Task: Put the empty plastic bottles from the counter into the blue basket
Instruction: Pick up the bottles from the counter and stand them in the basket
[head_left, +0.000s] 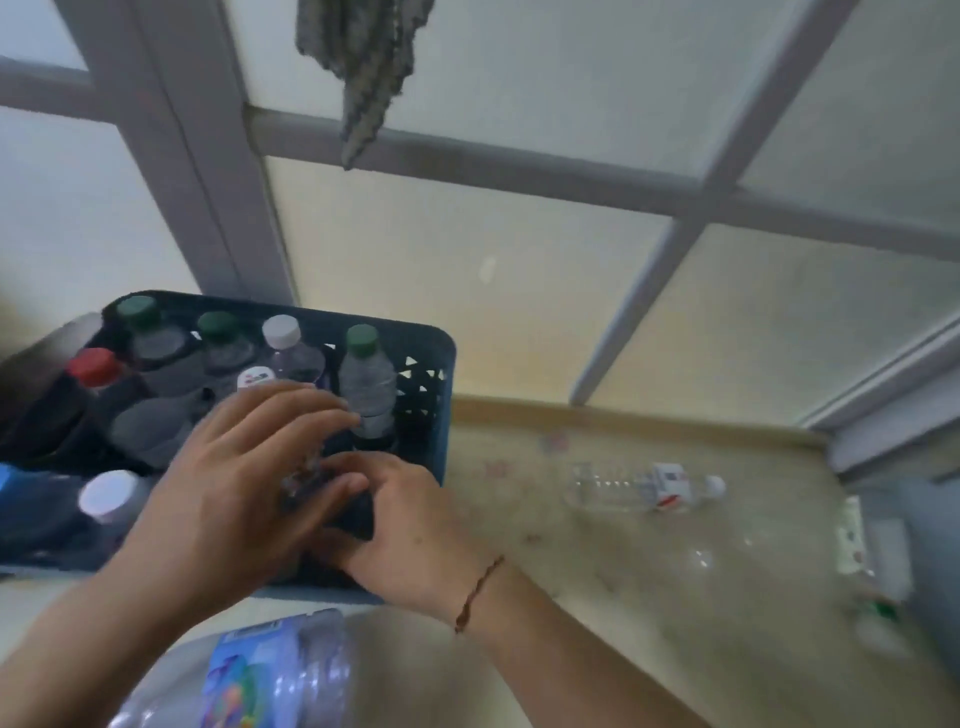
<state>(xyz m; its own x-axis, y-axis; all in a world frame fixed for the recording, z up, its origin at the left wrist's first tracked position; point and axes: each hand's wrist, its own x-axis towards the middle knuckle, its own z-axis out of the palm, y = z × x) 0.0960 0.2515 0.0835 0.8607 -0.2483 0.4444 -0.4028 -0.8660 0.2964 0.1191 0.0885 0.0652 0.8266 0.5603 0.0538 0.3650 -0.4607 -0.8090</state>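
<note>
Large blue-labelled bottle (260, 670), nearest, outstanding; clear bottle (644, 488) lying on counter (597, 587), outstanding; blue basket (441, 415) mostly filled; left hand (234, 493) and right hand (400, 530) close together inside it, grip indeterminable.

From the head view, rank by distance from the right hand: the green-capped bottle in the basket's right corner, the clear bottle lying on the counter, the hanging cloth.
1. Green-capped bottle, just above the right hand.
2. Clear bottle, to its right on the counter.
3. Hanging cloth, high by the window.
</note>
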